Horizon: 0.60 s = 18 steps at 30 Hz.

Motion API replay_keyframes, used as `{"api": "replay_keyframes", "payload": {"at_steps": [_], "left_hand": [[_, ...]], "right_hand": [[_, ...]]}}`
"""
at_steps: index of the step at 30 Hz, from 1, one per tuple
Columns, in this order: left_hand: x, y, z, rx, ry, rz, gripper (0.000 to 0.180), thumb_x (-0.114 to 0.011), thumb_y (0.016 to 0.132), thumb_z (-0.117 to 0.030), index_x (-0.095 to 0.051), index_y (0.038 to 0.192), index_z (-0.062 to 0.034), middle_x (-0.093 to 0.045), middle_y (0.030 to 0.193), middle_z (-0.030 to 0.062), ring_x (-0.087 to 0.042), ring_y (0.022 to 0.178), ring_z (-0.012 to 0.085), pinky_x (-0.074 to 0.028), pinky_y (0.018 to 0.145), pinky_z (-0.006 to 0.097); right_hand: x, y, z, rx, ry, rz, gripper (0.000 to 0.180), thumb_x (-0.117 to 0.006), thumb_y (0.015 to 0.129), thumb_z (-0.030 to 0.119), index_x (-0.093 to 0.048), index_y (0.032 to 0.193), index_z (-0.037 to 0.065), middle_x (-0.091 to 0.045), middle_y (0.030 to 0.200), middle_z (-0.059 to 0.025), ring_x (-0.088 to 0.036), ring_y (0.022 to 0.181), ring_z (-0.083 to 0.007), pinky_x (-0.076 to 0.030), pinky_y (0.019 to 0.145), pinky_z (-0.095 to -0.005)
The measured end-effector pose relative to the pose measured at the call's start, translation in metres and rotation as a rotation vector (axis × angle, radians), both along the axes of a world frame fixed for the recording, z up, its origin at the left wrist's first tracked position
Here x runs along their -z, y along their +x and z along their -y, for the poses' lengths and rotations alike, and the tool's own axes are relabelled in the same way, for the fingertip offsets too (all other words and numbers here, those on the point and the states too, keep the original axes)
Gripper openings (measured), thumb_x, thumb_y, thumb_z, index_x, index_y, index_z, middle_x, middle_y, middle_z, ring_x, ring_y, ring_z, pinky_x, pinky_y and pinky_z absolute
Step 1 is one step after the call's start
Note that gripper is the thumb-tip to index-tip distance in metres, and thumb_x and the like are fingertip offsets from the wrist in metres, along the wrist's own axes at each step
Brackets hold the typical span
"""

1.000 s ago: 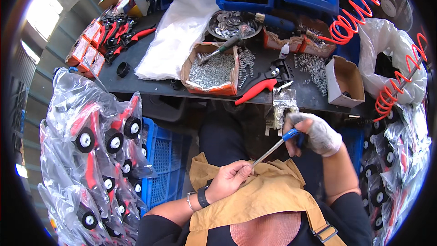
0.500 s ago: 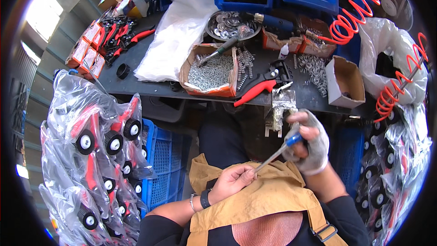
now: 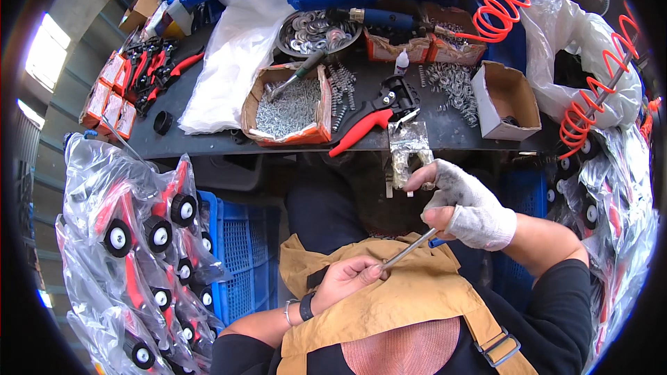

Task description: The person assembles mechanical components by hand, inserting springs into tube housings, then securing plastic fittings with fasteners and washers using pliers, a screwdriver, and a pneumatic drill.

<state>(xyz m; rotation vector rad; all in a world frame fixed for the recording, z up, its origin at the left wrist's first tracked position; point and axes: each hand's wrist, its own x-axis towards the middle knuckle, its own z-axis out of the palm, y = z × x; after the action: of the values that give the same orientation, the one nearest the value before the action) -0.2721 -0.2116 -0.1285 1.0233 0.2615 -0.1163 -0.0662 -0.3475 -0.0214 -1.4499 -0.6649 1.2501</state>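
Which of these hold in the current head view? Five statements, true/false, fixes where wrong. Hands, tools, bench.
1. The right hand is gloved. True.
2. The left hand holds the red-handled tool. False: it holds a metal rod; the red-handled tool lies on the bench.
3. The green-handled tool leans into the open box of small metal parts. True.
4. The small bottle stands right of the open white carton. False: it stands to the carton's left.
5. White plastic sheeting lies right of the box of small metal parts. False: it lies to the left.
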Motion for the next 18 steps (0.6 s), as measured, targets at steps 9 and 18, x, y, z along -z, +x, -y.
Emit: {"api": "replay_keyframes", "payload": {"at_steps": [9,18], "left_hand": [[0.008,-0.004,-0.002,-0.015,-0.011,-0.032,0.02,-0.054,0.094,-0.017,-0.062,0.098,0.0014,-0.063,0.088,0.0002,-0.054,0.081,0.0048,-0.044,0.075,0.019],[-0.002,0.0,-0.002,-0.013,0.047,0.065,0.021,-0.052,0.095,-0.018,-0.06,0.099,0.0013,-0.061,0.091,0.0012,-0.054,0.084,0.0065,-0.043,0.076,0.021]], "right_hand": [[0.027,-0.026,0.013,0.373,0.296,-0.649,0.065,-0.055,0.081,0.014,-0.028,0.14,0.014,-0.045,0.058,-0.0024,-0.033,0.043,-0.0065,-0.026,0.044,-0.0214],[0.008,-0.002,0.006,0.051,0.142,-0.242,0.064,-0.054,0.086,0.036,-0.031,0.14,0.009,-0.053,0.063,-0.0043,-0.042,0.05,-0.0063,-0.03,0.047,-0.0186]]}}
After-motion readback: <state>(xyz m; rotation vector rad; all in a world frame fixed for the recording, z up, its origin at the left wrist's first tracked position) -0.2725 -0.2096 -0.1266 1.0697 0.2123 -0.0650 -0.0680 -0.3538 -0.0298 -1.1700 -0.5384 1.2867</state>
